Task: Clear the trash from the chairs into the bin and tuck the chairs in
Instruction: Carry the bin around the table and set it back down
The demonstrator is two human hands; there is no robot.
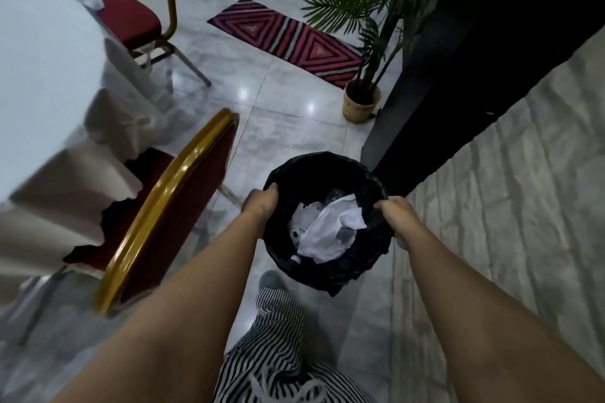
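We held the bin (327,222) by its rim, our left hand (262,203) curled over the near-left edge and our right hand (397,214) pinching the liner at the right. White paper trash (330,229) and what looked like a bottle lay inside. The bin sat close beside the near chair (170,203), which was tucked against the counter (39,59); the far chair (131,23) stood pulled out, something pale at the front of its seat. The loose liner could slip off the rim under our right hand and tip the load. Swinging left, the bin could knock the chair back.
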